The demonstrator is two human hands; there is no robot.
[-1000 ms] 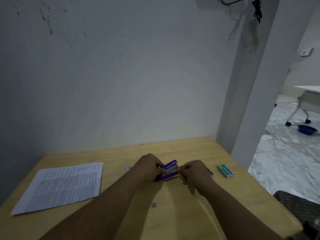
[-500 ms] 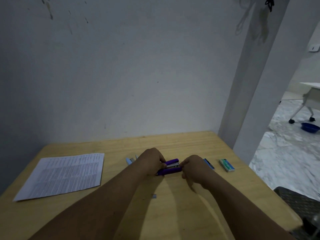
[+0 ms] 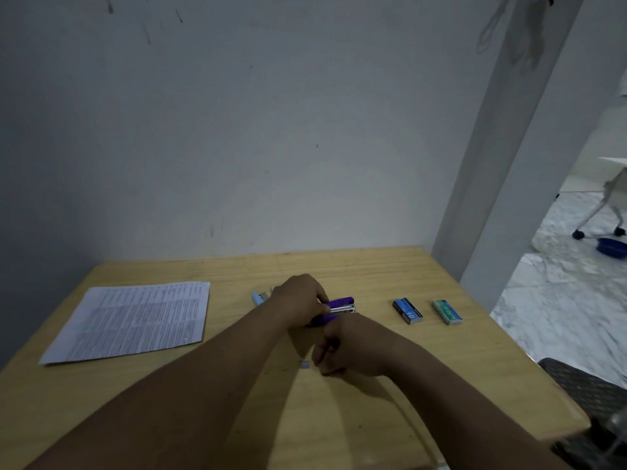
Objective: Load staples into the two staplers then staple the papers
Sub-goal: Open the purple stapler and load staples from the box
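My left hand (image 3: 300, 301) grips the purple stapler (image 3: 341, 305) at mid-table, the metal staple channel showing between its purple halves. My right hand (image 3: 353, 347) sits just in front of the stapler, fingers curled down over a small grey strip of staples (image 3: 306, 365) on the table; whether the fingers touch it I cannot tell. A light blue stapler (image 3: 258, 297) peeks out behind my left hand. The stack of printed papers (image 3: 132, 320) lies at the left. Two staple boxes, a blue one (image 3: 407, 311) and a green one (image 3: 447, 312), lie to the right.
The wooden table (image 3: 373, 273) is pushed against a white wall, with a pillar at its far right corner. A dark chair seat (image 3: 590, 391) stands beyond the right edge. Farther off on the marble floor sits a blue bowl (image 3: 612, 247).
My right hand has left the stapler's front end and dropped toward me, down to the staple strip. The stapler's halves have come closer together. The blue staple box is now uncovered.
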